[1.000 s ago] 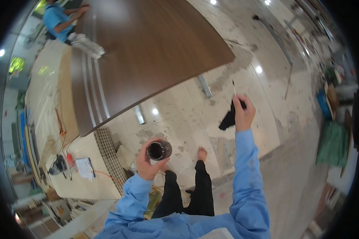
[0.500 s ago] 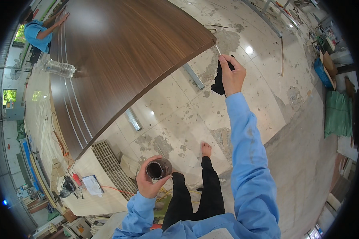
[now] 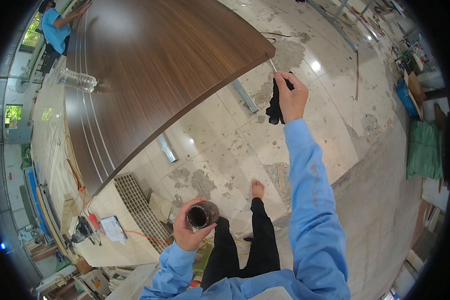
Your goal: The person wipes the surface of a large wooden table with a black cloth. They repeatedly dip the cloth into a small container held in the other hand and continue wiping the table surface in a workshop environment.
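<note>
Patchy tiled floor [image 3: 212, 157] spreads beneath the right grip [image 3: 291, 96], which pinches a thin white stick [image 3: 272, 64] — tip just ahead, at a corner of the brown wood-grain panel [image 3: 160, 70] — with black cloth [image 3: 274, 109] alongside. The left grip [image 3: 186, 236] curls around an open jar [image 3: 214, 214]; beyond it, leftward, stands a clear bottle [image 3: 77, 80].

The board [image 3: 170, 65] is brown with darker streaks of wood grain, crossed near one end by thin silvery stripes. The jar [image 3: 212, 212] is dark brown, the stick [image 3: 272, 64] whitish, the cloth [image 3: 274, 111] black. The person's sleeves [image 3: 312, 172] are light blue, the right one smudged grey; the trousers [image 3: 259, 235] are black. Grey patches mottle the cream floor [image 3: 220, 132]. The sack [image 3: 425, 152] is green.
</note>
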`<control>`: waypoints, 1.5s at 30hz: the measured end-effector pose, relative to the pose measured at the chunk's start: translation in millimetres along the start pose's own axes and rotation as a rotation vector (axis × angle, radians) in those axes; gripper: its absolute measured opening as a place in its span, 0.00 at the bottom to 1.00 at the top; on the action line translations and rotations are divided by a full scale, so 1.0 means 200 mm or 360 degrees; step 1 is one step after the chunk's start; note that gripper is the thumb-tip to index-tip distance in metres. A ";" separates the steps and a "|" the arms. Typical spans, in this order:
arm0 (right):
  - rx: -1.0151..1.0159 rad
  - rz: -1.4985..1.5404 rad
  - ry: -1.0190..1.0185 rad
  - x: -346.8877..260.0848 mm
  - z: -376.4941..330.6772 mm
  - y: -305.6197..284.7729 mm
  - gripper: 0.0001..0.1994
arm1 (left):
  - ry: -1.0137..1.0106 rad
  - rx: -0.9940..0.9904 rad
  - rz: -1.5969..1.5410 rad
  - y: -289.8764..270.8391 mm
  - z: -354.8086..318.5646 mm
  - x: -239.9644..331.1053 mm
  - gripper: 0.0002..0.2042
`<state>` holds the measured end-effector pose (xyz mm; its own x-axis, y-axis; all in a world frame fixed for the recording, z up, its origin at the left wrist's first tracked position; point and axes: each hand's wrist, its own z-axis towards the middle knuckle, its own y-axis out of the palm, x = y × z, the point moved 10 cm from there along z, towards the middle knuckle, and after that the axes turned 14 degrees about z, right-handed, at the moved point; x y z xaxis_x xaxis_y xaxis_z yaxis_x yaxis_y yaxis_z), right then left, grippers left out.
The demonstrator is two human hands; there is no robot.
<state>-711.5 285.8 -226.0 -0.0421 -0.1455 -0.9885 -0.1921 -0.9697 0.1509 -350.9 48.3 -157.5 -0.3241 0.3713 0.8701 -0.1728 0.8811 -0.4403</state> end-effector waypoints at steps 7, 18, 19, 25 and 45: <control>-0.0232 -0.0158 -0.0231 -0.10 -0.02 0.08 0.09 | -0.0015 0.0008 0.0025 0.01 0.00 -0.01 0.37; -0.0150 -0.0280 -0.0331 -0.12 -0.01 0.05 0.08 | 0.0034 -0.0005 0.0096 0.00 0.01 0.02 0.37; -0.0129 -0.0239 -0.0272 -0.10 -0.03 0.05 0.08 | 0.0032 0.0003 0.0082 0.00 0.01 0.02 0.37; -0.0455 -0.0207 -0.0241 -0.10 -0.19 0.23 0.07 | 0.0044 0.0043 0.0048 -0.02 0.02 0.02 0.36; -0.0236 -0.0353 -0.0370 -0.14 -0.17 0.17 0.11 | 0.0140 0.0211 -0.0097 -0.20 -0.03 0.02 0.32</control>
<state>-683.0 249.4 -193.2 -0.2408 0.1040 -0.9650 -0.0779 -0.9931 -0.0876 -339.7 16.0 -134.9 -0.2278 0.3474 0.9096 -0.3130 0.8585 -0.4062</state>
